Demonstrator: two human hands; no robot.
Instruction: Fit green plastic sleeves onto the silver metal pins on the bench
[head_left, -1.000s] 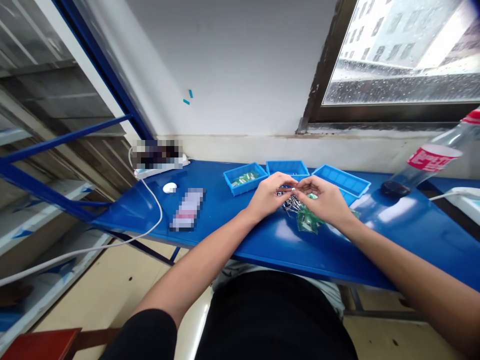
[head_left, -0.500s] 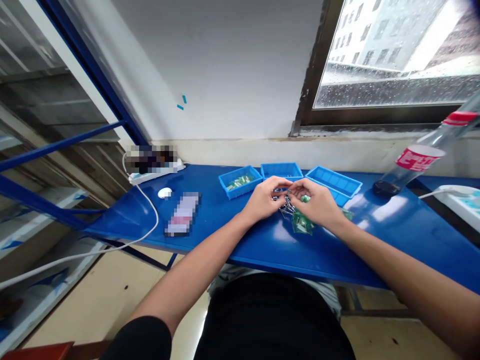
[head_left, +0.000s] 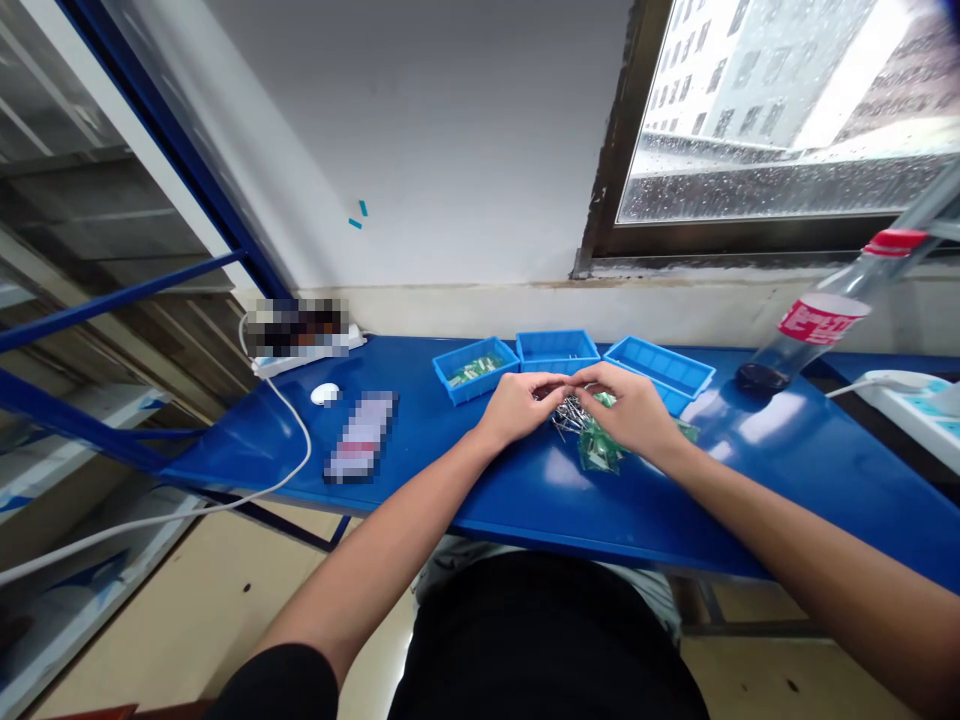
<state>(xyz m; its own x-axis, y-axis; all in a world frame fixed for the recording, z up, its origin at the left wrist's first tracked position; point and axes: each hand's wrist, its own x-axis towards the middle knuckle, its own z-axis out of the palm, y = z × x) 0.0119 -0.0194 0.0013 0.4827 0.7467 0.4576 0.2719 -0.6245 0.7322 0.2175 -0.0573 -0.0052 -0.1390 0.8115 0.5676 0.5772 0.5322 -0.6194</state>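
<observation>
My left hand [head_left: 517, 408] and my right hand [head_left: 628, 405] meet at the fingertips over the blue table. Both are closed in a pinch, and whatever lies between the fingers is too small and hidden to name. Just below the fingertips lies a pile of thin silver metal pieces [head_left: 568, 418], partly covered by the hands. Green plastic packets [head_left: 600, 450] lie beside the pile, under and around my right hand. Behind my hands stand three blue bins: the left bin [head_left: 459, 398] holds small green-and-white pieces, the middle bin [head_left: 555, 340] a few thin pieces, the right bin [head_left: 679, 370] shows its bare bottom.
A bottle [head_left: 814, 318] with dark liquid stands at the back right, near a white power strip [head_left: 892, 410]. Toward the left lie a phone [head_left: 361, 435], a small white object [head_left: 324, 394] and another power strip [head_left: 307, 352]; its white cable [head_left: 306, 450] hangs over the table's edge.
My hands have drawn closer together, and their fingers are lower and more tightly closed. The view has shifted slightly; the bins and packets have kept their places.
</observation>
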